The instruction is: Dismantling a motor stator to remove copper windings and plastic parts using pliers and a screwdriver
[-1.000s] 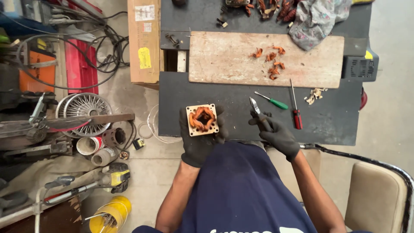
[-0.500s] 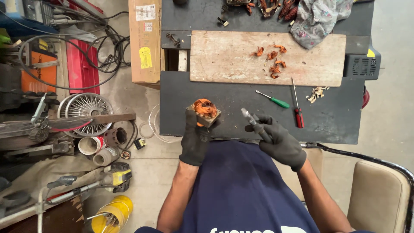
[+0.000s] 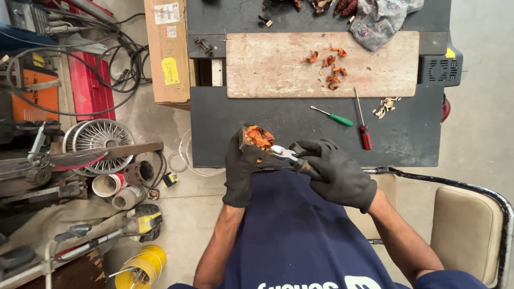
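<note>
Left hand point(image 3: 241, 168) closed round motor stator point(image 3: 256, 138), copper windings up, at counter point(image 3: 267, 115) near edge, 6 o'clock; right hand point(image 3: 334, 171) clenched on pliers point(image 3: 286, 156), tips touching stator; plier handles hidden in glove.

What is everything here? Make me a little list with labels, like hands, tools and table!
left hand: black-gloved left hand holds a small square block wound with orange copper wire, tilted
right hand: black-gloved right hand has its grip on metal pliers, tips at the block
table: dark workbench with a pale wooden board
on board: orange wire scraps
tools lying: green-handled screwdriver, red-handled screwdriver
beside: tan padded chair
</note>
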